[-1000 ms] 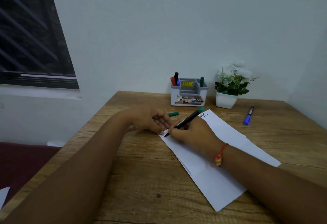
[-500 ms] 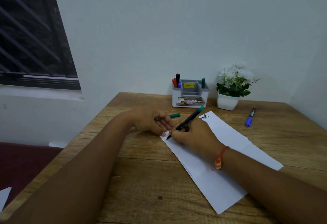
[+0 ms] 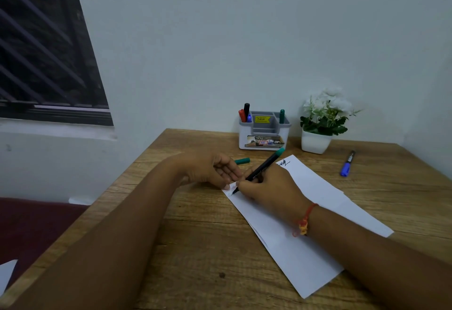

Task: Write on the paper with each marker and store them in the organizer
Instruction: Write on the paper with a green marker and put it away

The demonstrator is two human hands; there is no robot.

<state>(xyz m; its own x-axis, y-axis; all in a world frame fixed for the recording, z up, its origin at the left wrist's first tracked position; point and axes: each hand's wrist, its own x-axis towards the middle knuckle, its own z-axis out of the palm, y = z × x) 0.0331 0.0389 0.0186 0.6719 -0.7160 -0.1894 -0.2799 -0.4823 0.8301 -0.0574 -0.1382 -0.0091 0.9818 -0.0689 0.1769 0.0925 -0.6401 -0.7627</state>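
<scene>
The marker (image 3: 263, 169) is pinched by the curled fingers (image 3: 247, 184) of the right hand (image 3: 269, 188). Its tip is held at the paper (image 3: 308, 251), close to the sheet's 10 o'clock corner, and its green end is tilted up toward 1 o'clock. That corner is pressed flat by the left hand (image 3: 208, 169), whose fingers (image 3: 230, 179) are kept straight and close together. A green cap (image 3: 242, 161) is seen lying just past them at 1 o'clock.

The paper is kept well inside the edges of the table (image 3: 190, 256). Bare wood is seen at 6 o'clock, between the arms.

At 12 o'clock the organizer (image 3: 265, 136) is stood by the wall. Three stored markers (image 3: 245, 114) are kept in its left cup and a fourth marker (image 3: 282, 116) in its right. A plant pot (image 3: 315, 143) is set near it at 1 o'clock. A blue marker (image 3: 347, 164) is left at 2 o'clock, apart from the paper's edge.
</scene>
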